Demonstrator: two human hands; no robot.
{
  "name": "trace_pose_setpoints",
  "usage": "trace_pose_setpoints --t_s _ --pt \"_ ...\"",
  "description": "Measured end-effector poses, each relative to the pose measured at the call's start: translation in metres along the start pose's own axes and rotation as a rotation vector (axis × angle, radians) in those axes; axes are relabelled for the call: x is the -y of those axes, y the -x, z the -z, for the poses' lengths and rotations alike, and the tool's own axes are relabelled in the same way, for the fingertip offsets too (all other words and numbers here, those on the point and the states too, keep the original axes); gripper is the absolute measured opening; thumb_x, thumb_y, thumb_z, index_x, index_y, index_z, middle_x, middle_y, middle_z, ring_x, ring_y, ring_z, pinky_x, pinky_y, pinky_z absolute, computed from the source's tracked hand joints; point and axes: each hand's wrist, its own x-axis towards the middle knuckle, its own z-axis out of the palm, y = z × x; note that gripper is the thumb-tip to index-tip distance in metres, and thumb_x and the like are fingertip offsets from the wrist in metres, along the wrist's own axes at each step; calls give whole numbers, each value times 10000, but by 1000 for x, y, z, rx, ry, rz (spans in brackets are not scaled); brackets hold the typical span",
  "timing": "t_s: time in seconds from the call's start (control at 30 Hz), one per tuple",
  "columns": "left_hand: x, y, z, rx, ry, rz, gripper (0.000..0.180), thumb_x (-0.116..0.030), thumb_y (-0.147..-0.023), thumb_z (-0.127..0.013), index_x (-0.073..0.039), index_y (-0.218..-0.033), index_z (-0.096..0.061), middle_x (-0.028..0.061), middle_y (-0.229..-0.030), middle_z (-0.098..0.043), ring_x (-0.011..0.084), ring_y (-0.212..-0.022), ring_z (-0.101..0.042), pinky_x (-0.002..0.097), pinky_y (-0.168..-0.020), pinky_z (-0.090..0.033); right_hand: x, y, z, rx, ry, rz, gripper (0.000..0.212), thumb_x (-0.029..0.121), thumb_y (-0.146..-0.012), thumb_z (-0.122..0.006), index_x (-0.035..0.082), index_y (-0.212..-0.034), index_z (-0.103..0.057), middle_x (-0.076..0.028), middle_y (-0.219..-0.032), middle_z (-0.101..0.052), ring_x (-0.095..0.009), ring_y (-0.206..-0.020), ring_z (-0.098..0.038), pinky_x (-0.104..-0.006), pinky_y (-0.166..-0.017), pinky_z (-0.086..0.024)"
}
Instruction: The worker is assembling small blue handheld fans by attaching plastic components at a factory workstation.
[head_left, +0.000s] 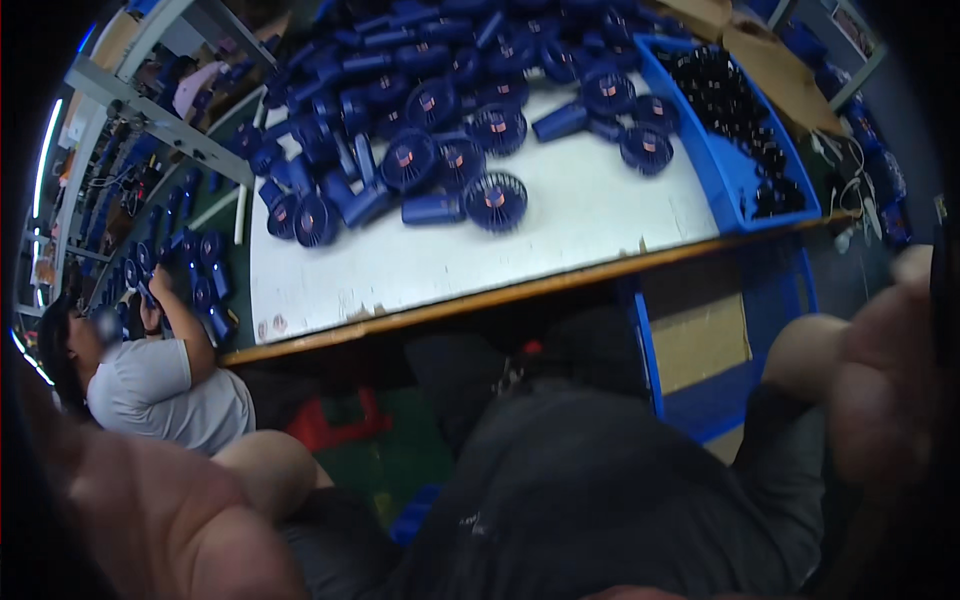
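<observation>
Large and blurred, my left hand (170,510) fills the lower left edge, very close to the camera. My right hand (885,390) is raised just as close at the right rim. The fingers of both run out of the picture or are smeared, so I cannot see whether they hold anything. Beyond them, a pile of dark blue handheld fans (410,160) covers the far part of the white tabletop (580,235). The nearest handheld fan (495,202) lies on its own toward the front. Neither hand touches the fans.
A blue bin (700,165) of small black parts stands on the table's right end. Under the wooden edge (500,297) sits a blue crate (650,350) with cardboard inside. At left a co-worker (170,385) handles blue fans beside a grey metal frame (165,125).
</observation>
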Motion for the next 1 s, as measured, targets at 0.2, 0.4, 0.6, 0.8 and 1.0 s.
trace_pose_setpoints --t_s 0.2,0.4,0.6,0.8,1.0 --pt "88 156 -41 425 -121 922 471 -30 -846 -689 -10 -1302 -574 158 -1322 -589 266 -1252 -537 389 -1076 -395 14 147 -85 249 -242 -1216 227 -37 -899 -578 -52 -1122 -620 -129 -997 -665 -156 -909 -627 -279 -815 -498" --pt "141 270 -80 604 -227 867 608 -162 -811 -752 47 -1324 -500 235 -1276 -564 407 -1199 -513 463 -1026 -410 96 241 -159 245 -596 -1614 179 26 -902 -634 -24 -1069 -671 -141 -971 -714 -179 -858 -699 -263 -762 -531" --pt "162 257 -98 841 -350 942 648 -171 -782 -759 41 -1334 -495 186 -1151 -602 363 -1145 -538 433 -964 -444 86 220 -167 483 -600 -1436 199 28 -906 -630 -31 -1094 -659 -129 -965 -702 -178 -825 -691 -280 -717 -538" --pt "118 222 -110 335 246 1291 607 -151 -757 -783 38 -1267 -512 145 -1127 -634 230 -1000 -632 369 -903 -504 62 209 -194 184 -717 -1440 377 38 -882 -676 -32 -1239 -574 -134 -1039 -673 -161 -899 -649 -291 -792 -528" --pt "-3 217 -147 -362 821 1578 826 8 -771 -701 -5 -1482 -281 123 -1265 -520 195 -1088 -563 358 -1016 -437 65 196 -212 159 -715 -1550 434 127 -873 -719 -26 -1242 -548 -128 -1020 -679 -155 -905 -639 -311 -819 -517"
